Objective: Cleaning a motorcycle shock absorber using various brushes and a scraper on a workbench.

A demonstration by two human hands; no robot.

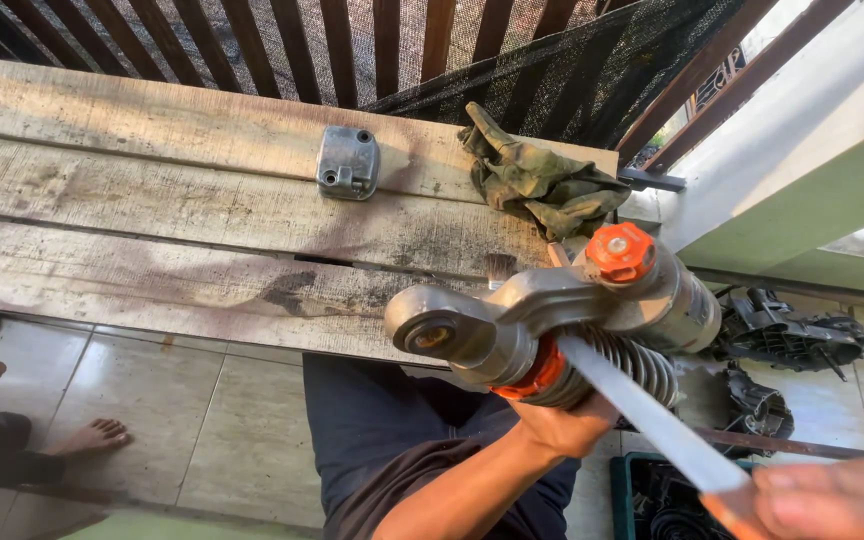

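Currently: left hand (564, 425) gripped the shock absorber (552, 325) from below, fingers wrapped round the coil spring (632, 365), unit held over the near edge of the wooden bench (152, 210). Right hand (822, 500) closed on a flat metal bar (652, 415), tip set against the orange collar (540, 370) at the spring's end. Orange knob (620, 252) sat on top of the reservoir, mounting eye (432, 335) pointed left. Further back on the bench: small grey metal cover (348, 162), crumpled green rag (537, 180). Someone else's bare foot (97, 436) on the tiled floor (222, 420), lower left.
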